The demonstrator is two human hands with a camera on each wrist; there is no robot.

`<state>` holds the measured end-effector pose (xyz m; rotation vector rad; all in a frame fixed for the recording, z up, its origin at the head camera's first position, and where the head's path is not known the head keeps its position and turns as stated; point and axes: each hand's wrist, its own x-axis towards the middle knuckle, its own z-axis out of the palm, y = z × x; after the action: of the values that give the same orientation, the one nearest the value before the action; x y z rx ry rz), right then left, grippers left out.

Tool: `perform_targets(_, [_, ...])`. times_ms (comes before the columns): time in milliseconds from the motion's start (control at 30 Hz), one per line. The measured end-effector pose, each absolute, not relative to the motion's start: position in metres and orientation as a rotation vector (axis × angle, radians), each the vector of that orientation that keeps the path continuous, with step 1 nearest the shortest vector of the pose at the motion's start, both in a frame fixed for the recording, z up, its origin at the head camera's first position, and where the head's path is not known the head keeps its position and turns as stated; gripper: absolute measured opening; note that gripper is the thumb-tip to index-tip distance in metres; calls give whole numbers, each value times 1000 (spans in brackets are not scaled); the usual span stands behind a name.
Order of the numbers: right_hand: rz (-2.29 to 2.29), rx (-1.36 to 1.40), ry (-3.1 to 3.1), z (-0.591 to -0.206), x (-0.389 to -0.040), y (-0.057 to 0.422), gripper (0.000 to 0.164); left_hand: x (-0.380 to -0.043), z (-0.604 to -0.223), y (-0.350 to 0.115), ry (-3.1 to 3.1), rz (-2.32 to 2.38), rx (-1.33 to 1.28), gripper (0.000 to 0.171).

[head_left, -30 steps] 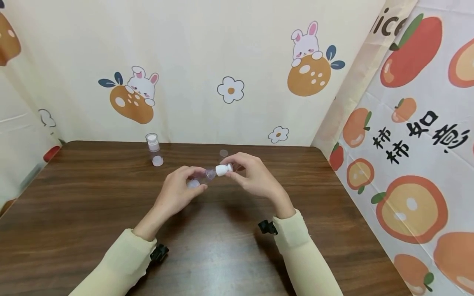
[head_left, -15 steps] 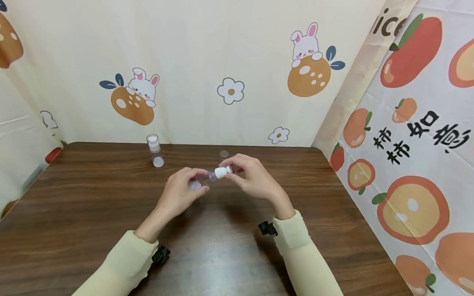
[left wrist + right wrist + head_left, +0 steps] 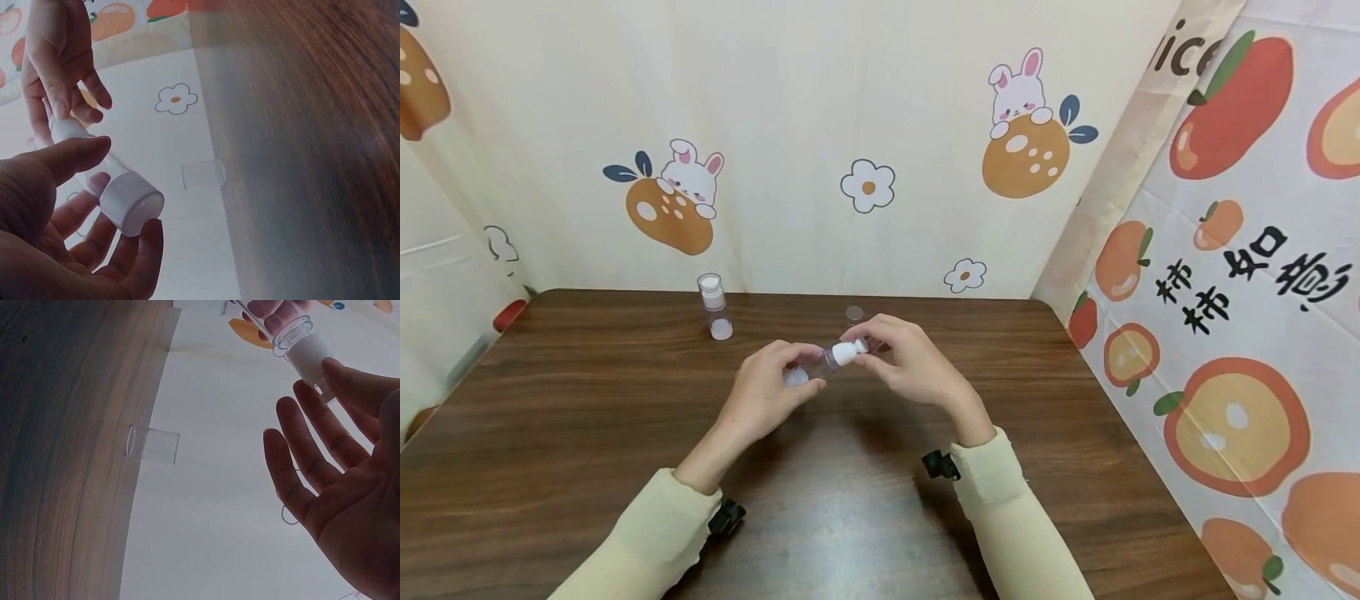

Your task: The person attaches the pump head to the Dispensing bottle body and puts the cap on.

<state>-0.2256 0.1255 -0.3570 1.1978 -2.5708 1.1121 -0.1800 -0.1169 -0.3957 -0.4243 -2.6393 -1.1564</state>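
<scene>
Brown wood-grained table (image 3: 820,517) is being backed by a cream printed curtain (image 3: 782,100). Above the table, a small clear bottle with a whitish base (image 3: 131,200) is being held tilted in the left hand (image 3: 763,387), its thumb and fingers curled round. At the bottle's neck, a white cylindrical top (image 3: 310,355) is being pinched between the right hand's (image 3: 906,358) thumb and fingertips, other fingers spreading loosely. By judgement, bottle and top are being joined or parted; which, cannot be told. Steady alignment is probably being called for next, with twisting if threads are engaging. Near the far edge, a clear cylindrical plastic cap (image 3: 156,445) is being partly hidden by the right hand in the head view. At far left, a similar upright clear bottle with a white top (image 3: 713,310) is being seen. Thread seating is not being made out; both forearms are being cut off at the near side.
</scene>
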Motion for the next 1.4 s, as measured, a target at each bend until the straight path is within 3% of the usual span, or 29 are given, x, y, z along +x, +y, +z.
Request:
perform_targets(767, [1120, 1223, -2613, -359, -227, 126, 21, -180, -397, -116, -2649, -1149, -453, 36])
perform_targets(1133, [1161, 1093, -2675, -361, -227, 122, 11, -180, -398, -115, -2656, -1165, -442, 36])
perform_targets(1400, [1111, 974, -2743, -362, -225, 119, 14, -179, -399, -115, -2655, -1179, -437, 36])
